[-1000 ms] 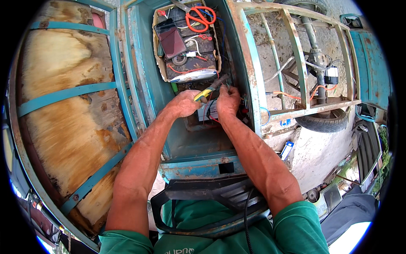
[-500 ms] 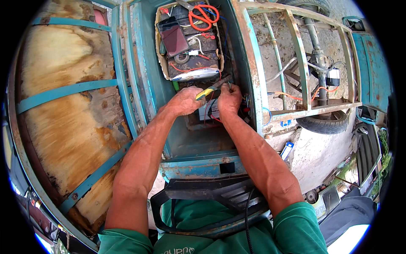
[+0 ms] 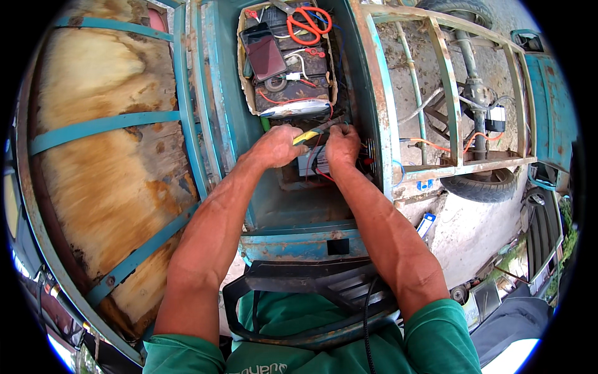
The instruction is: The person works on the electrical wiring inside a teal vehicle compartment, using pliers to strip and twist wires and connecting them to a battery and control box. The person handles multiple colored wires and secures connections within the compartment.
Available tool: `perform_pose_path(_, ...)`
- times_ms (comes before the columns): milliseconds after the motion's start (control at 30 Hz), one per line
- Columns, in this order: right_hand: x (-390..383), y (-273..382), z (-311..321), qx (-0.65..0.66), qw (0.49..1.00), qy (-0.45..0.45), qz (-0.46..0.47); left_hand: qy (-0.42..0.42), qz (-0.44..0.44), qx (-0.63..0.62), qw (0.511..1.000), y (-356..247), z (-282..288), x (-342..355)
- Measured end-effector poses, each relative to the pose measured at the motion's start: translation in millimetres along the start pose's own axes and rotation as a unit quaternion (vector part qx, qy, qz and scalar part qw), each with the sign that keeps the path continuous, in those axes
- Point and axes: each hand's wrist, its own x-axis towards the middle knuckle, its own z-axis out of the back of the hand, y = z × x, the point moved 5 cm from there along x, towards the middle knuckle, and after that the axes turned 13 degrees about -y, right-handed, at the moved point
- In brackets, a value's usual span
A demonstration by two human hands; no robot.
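Note:
My left hand [image 3: 281, 147] is closed round the yellow-and-dark handles of a pair of pliers [image 3: 304, 137]. Their metal jaws point right, toward my right hand [image 3: 342, 146], whose fingers are pinched together at the jaw end. What those fingers grip is too small and hidden to make out. Below and between the hands sits a grey-white box-shaped unit [image 3: 307, 163], partly covered. A thin red wire [image 3: 324, 174] loops over it beside my right wrist. Both hands work inside a teal metal compartment [image 3: 293, 209].
Ahead stands an open carton [image 3: 250, 100] of dark batteries. On them lie a phone [image 3: 264, 51], orange-handled scissors [image 3: 303, 32], a tape roll [image 3: 275, 84] and loose wires. A rusty frame [image 3: 445, 87] with wheels is on the right, a stained wooden panel [image 3: 106, 187] on the left.
The whole view has shifted slightly, so the surroundings sit a little farther right. Both hands keep nearly the same pose, with the pliers still held in the left.

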Motion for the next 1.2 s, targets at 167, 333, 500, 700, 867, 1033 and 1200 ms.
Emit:
perform_pose_path(167, 3, 2, -2, 0.013, 1.000, -0.004, -0.003, 0.023, 0.050, -0.055, 0.997, 3, 2, 1)
perform_pose_path(333, 5, -5, -6, 0.087, 0.996, 0.005, -0.024, 0.087, 0.156, -0.148, 0.973, 6, -2, -2)
perform_pose_path(500, 7, -12, -10, 0.146, 0.987, 0.027, -0.065, 0.111, 0.222, -0.214, 0.945, -3, 1, -7)
perform_pose_path(700, 1, -9, -10, 0.157, 0.984, 0.039, -0.076, 0.104, 0.219, -0.216, 0.946, -2, -1, -7)
perform_pose_path(867, -1, 4, -2, 0.079, 0.996, 0.021, -0.033, 0.080, 0.122, -0.133, 0.980, -2, 6, -9)
perform_pose_path(1033, -6, 20, 4, 0.061, 0.998, 0.025, -0.011, 0.048, 0.059, -0.007, 0.997, -15, 22, -9)
perform_pose_path(1200, -3, 6, -2, 0.037, 0.999, 0.008, 0.003, 0.037, 0.055, 0.010, 0.998, -11, 11, -9)
